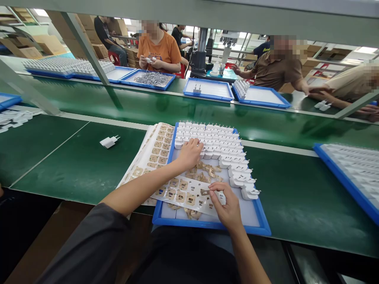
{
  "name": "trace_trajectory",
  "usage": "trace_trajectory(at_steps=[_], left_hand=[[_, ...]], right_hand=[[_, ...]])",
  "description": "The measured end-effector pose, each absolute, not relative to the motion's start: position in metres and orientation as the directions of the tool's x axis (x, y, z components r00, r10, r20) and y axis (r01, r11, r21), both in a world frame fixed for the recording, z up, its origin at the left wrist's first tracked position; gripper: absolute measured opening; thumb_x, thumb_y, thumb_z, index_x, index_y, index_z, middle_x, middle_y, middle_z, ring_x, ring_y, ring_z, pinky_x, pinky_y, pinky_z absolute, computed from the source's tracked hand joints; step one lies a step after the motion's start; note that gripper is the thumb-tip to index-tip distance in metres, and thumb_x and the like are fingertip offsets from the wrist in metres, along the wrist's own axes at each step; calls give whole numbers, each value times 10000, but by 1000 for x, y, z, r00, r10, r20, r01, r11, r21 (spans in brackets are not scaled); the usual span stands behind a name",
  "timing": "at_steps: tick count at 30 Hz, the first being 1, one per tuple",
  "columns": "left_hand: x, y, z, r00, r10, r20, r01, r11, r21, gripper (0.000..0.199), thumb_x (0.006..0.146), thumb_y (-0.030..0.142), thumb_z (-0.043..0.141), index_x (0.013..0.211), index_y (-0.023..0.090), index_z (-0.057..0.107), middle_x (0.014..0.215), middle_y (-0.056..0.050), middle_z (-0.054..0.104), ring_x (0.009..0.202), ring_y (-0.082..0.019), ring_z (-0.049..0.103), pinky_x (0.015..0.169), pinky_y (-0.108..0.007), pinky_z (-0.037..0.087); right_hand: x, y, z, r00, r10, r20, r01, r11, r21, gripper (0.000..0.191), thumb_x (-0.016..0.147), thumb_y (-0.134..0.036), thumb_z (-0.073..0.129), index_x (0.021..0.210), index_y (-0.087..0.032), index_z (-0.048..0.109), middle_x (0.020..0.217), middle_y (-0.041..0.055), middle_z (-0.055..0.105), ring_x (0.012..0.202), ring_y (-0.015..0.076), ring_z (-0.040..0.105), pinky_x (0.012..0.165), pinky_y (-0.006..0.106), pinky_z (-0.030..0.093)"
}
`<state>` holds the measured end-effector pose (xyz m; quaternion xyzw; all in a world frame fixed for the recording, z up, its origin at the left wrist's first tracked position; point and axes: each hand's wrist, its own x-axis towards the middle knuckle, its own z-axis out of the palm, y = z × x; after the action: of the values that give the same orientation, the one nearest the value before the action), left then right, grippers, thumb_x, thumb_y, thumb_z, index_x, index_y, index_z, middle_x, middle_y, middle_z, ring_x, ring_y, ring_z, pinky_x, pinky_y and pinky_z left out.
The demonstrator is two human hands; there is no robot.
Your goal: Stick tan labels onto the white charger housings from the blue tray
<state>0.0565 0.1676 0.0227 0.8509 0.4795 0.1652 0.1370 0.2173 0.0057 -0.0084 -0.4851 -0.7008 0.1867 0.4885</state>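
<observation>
My left hand (191, 153) is over the lower left edge of the rows of white plug adapters (207, 136) in a blue-rimmed tray (263, 215); its fingers are bent down, and what they hold, if anything, is hidden. At the sheet of tan stickers (180, 195), my right hand (226, 203) pinches a small tan sticker (204, 192) between thumb and index finger. That sheet lies across the tray's front. Crumpled tan peeled pieces (204, 171) sit between the sheet and the adapters. More sticker sheets (158, 146) are stacked along the tray's left side.
One white adapter (109, 141) lies on the green table (68, 165) to the left. Another blue tray of adapters (352, 177) stands at the right. Beyond a metal frame (85, 47), trays line a far bench, where several people sit.
</observation>
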Motion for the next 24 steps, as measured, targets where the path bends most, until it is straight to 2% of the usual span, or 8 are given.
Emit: trace_trajectory(at_steps=[2,5,7,9,12,15,19,24], left_hand=[[54,166,27,478,866,147,755,-491,434,263,818,102,664,1055,155,564,1227,-176,590,1245,-351,497,1032,-504,420],[39,150,39,484,869,106,689,-453,565,270,826,239,717,1012,183,529,1071,-102,646,1021,-266,615,901,-411,510],[27,129,47,474,879,47,487,-306,818,381,789,347,768,1018,197,503,1007,-57,648,898,-212,644,811,-352,540],[18,102,51,466,884,-29,132,-37,991,488,726,391,823,1036,206,495,967,-32,641,884,-192,652,789,-318,544],[13,63,45,459,878,-134,-242,269,932,574,692,427,859,1112,222,525,964,-29,644,907,-191,659,781,-304,550],[12,42,29,479,857,-190,-378,397,837,536,721,442,843,1146,242,584,1033,-43,654,926,-199,666,773,-310,565],[4,36,11,523,848,-92,-348,311,884,483,707,394,865,1113,230,663,1032,-51,686,964,-209,668,823,-311,553],[0,28,8,392,915,91,-40,-82,996,421,759,342,831,1119,227,646,1211,-99,644,1114,-252,641,893,-355,554]], right_hand=[[218,6,-8,-45,870,491,483,449,-752,62,940,-181,585,932,-227,628,915,50,688,897,215,665,803,372,541],[218,5,-3,-25,881,473,427,438,-791,54,934,-186,599,916,-226,632,878,40,686,857,207,662,764,351,537],[215,3,3,-25,886,463,357,440,-824,52,936,-188,603,916,-224,634,855,38,683,834,204,661,746,346,538],[210,0,11,-54,890,453,264,450,-853,52,939,-185,604,926,-224,637,844,38,682,815,199,662,737,345,542],[199,-7,24,-132,877,462,138,478,-868,63,931,-173,613,926,-228,645,825,37,691,781,195,663,721,344,545],[191,-12,32,-177,860,479,73,497,-865,74,916,-167,620,900,-233,649,795,30,698,749,193,655,713,347,539],[191,-14,33,-168,870,464,8,472,-882,59,914,-188,624,896,-237,651,773,23,681,734,186,631,702,338,523],[194,-18,30,-130,918,376,-32,375,-927,52,918,-233,637,868,-228,650,766,26,650,719,184,618,654,317,519]])
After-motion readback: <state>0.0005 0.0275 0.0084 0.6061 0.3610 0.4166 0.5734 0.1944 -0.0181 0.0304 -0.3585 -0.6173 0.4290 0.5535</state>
